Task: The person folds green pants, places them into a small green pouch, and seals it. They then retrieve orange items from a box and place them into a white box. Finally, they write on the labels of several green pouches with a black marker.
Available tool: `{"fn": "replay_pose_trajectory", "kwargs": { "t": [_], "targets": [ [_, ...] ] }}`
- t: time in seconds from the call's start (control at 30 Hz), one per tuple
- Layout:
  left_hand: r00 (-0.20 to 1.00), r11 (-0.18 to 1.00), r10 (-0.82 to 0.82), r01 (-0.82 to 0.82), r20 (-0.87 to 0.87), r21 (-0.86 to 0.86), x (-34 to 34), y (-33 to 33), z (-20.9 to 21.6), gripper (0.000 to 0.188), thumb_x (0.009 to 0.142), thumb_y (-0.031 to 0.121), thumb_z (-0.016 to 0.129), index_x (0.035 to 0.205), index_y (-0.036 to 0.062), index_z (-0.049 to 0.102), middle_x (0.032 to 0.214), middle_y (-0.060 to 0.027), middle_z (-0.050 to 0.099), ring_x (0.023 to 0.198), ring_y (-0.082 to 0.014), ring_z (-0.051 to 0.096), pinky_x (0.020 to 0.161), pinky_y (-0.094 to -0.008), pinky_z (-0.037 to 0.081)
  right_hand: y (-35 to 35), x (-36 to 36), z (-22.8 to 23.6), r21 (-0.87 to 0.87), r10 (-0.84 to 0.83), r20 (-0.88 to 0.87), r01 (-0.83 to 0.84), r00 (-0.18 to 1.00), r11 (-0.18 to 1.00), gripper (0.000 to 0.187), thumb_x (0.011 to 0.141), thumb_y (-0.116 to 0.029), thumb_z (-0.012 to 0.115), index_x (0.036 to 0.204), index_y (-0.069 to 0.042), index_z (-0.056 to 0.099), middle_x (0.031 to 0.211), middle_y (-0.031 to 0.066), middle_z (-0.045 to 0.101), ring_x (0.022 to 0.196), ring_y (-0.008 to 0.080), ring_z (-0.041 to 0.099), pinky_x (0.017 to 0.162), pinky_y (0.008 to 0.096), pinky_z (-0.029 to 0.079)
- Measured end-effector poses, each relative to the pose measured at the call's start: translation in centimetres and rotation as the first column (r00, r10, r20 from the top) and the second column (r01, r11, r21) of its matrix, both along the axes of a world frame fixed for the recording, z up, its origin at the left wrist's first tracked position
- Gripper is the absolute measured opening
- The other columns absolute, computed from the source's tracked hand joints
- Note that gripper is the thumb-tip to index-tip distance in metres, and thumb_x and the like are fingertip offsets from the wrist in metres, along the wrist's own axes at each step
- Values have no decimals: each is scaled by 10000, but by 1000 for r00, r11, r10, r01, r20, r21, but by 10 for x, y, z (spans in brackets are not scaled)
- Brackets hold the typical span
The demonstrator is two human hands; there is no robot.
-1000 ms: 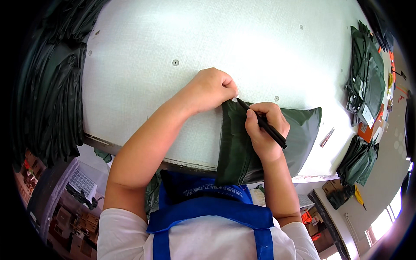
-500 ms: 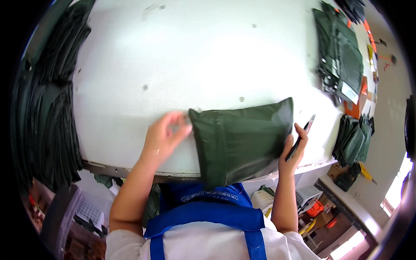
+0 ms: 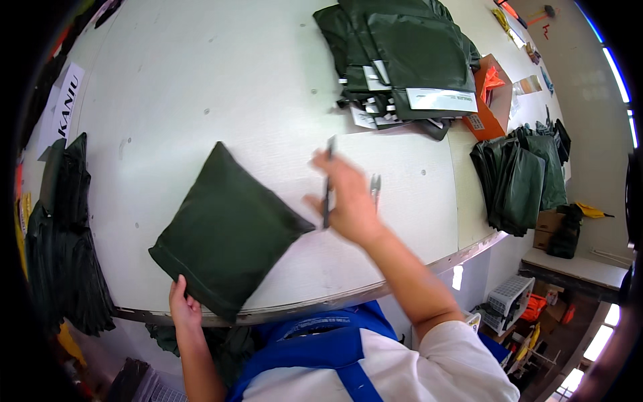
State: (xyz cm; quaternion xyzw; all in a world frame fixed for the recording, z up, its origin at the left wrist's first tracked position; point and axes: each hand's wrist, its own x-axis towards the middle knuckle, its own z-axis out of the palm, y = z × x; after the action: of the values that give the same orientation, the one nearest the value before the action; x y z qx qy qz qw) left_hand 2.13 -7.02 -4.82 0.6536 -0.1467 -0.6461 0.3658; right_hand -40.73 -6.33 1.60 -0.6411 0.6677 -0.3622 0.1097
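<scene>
A dark green, square, pillow-like fabric pouch (image 3: 224,231) lies cornerwise on the white table, its lower corner reaching over the front edge. My left hand (image 3: 185,305) grips its lower-left edge, the thumb on top and the other fingers curled at the hem. Right of the pouch, my right hand (image 3: 348,197) is blurred by motion and clear of the fabric. It holds a slim black pen-like tool (image 3: 327,184) upright; its exact kind I cannot make out. Just beyond that hand, a small two-pronged metal tool (image 3: 376,186) rests on the table.
Stacked green pouches with white labels (image 3: 408,60) lie at the far right, beside an orange box (image 3: 490,100). More folded green pieces hang over the right edge (image 3: 516,177) and the left edge (image 3: 60,248). A white sign (image 3: 61,107) stands far left.
The pouch has moved left and turned cornerwise. My left hand has shifted to its lower-left edge; my right hand has left its side, still with the black tool. The view has swung right.
</scene>
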Motion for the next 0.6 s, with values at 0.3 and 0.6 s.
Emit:
{"fn": "replay_pose_trajectory", "kwargs": {
  "t": [0.3, 0.6],
  "targets": [
    [925, 921, 368, -377, -92, -103, -73, -103, -40, 235, 932, 331, 639, 924, 98, 611, 641, 50, 516, 412, -60, 309, 346, -229, 237, 9, -264, 4, 122, -164, -603, 293, 781, 948, 593, 730, -198, 772, 1255, -182, 499, 1438, 47, 468, 1411, 298, 310, 1129, 513, 192],
    [929, 924, 314, -346, -195, -163, -138, -153, -34, 257, 861, 252, 731, 808, 146, 503, 598, 38, 414, 416, -80, 275, 358, -230, 201, 47, -226, -8, 67, -51, -245, 70, 968, 995, 539, 745, -178, 778, 1219, -127, 527, 1379, 107, 518, 1345, 325, 396, 1107, 513, 240]
  ]
}}
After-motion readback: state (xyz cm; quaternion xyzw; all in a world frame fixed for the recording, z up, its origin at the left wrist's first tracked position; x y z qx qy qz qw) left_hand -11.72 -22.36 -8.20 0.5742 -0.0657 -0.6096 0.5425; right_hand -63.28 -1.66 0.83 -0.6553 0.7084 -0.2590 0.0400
